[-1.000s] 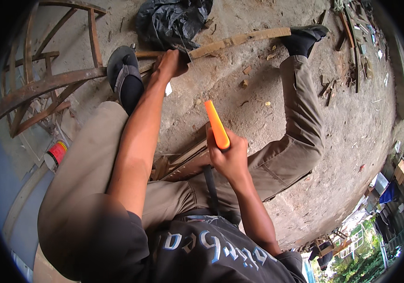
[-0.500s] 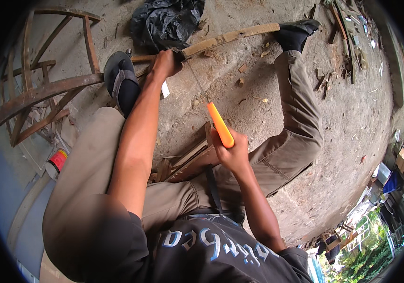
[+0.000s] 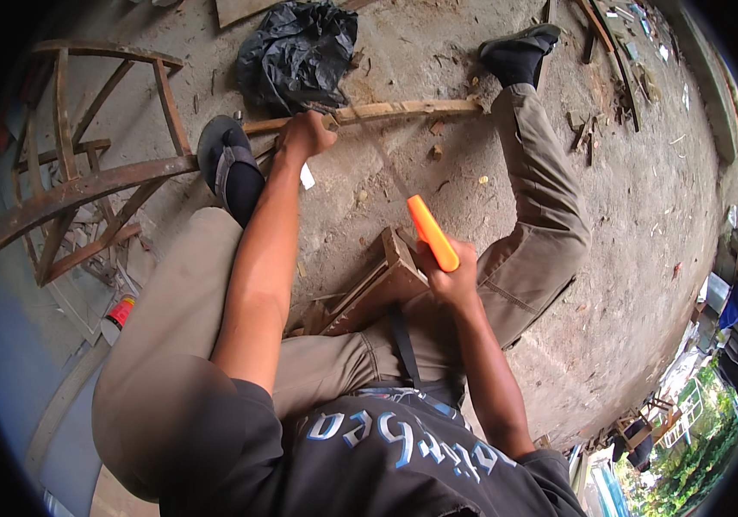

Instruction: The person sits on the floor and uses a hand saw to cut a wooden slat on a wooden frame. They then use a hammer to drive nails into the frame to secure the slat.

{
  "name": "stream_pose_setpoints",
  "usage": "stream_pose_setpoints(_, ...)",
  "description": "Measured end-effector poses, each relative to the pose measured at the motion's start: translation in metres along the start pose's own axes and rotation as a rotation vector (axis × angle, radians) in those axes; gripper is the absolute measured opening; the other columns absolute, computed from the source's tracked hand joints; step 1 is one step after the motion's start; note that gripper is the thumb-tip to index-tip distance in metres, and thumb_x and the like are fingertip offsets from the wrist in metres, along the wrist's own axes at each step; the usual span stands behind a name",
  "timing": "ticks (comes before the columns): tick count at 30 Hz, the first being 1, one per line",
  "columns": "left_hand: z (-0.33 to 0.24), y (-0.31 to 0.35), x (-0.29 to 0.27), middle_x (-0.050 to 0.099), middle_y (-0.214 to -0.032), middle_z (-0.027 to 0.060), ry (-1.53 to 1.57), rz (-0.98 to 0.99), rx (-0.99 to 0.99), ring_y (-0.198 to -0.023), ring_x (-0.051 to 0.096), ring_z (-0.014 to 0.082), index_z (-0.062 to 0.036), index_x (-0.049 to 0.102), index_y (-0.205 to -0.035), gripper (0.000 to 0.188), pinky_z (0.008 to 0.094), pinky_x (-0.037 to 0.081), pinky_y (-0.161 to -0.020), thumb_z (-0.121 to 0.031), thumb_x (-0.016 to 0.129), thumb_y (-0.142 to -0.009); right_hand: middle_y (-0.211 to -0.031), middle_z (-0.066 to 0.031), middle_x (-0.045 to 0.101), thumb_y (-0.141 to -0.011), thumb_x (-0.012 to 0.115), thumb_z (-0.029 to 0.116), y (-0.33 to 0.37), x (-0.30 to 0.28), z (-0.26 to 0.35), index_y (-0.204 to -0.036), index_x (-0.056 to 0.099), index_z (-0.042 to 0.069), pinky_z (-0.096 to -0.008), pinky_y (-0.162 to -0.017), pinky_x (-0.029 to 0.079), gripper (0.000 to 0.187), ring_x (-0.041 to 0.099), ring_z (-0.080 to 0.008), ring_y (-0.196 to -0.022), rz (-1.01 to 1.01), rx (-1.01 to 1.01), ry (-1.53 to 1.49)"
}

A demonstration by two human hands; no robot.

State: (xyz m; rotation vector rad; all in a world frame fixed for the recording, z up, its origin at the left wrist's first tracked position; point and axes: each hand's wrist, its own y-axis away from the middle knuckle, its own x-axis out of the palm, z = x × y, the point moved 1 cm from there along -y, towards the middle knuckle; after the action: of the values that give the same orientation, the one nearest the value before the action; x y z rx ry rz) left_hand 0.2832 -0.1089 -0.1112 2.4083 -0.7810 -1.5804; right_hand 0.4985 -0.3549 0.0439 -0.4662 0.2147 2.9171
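Left of the wooden strip (image 3: 420, 108), a wooden frame (image 3: 84, 189) of curved and straight bars lay on the floor (image 3: 507, 202), and a red-labelled can (image 3: 117, 317) sat nearer our body than the strip did. Our left foot (image 3: 238, 168), in a sandal and dark sock, was set down toward the strip's left side. Just beyond the strip lay a crumpled black plastic bag (image 3: 295, 56).

On the strip itself our left hand (image 3: 307, 135) was closed, its fingers partly hidden; whether the reddish wood left of it belonged to the same strip we could not tell. On the near side of the strip, between our legs, lay a boxy wooden piece (image 3: 377, 289). The thin blade of the saw (image 3: 384, 157) ran at a slant to the strip, just right of the left hand, too blurred there for us to make out any cut. Nearer us than the strip, our right hand (image 3: 453, 271) gripped the saw's orange handle (image 3: 432, 233). Our right foot (image 3: 520, 56) was near the strip's right end, with wood scraps (image 3: 584, 138) farther right.

We judged the step in hand to be sawing across the strip. A further stroke called for a firm left hold, a steady blade line and fingers clear of the teeth.
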Motion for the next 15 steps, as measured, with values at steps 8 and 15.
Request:
stream_pose_setpoints(8, -0.043, 0.004, -0.008, 0.06, -0.115, 0.0169, -0.125, -0.125, 0.26, -0.111, 0.057, 0.0318, -0.0068, 0.055, -0.119, 0.058, 0.0404, 0.046, -0.09, -0.041, 0.073, -0.076, -0.059, 0.0018, 0.047, -0.089, 0.065, 0.01, -0.011, -0.01, -0.035, -0.078, 0.058, -0.001, -0.0257, -0.051, 0.036, 0.017, 0.041, -0.0053, -0.056, -0.382, 0.145, -0.14)
stream_pose_setpoints(15, -0.076, -0.03, -0.025, 0.066, -0.106, 0.024, -0.422, 0.17, 0.147, -0.102, 0.063, 0.0395, 0.0, 0.064, -0.104, 0.051, 0.0473, 0.049, -0.085, -0.045, 0.068, -0.081, -0.061, 0.0039, 0.048, -0.089, 0.066, 0.011, -0.01, -0.021, -0.035, -0.081, 0.061, -0.002, -0.0238, -0.052, 0.037, 0.017, 0.043, -0.0046, -0.057, -0.488, 0.162, -0.221)
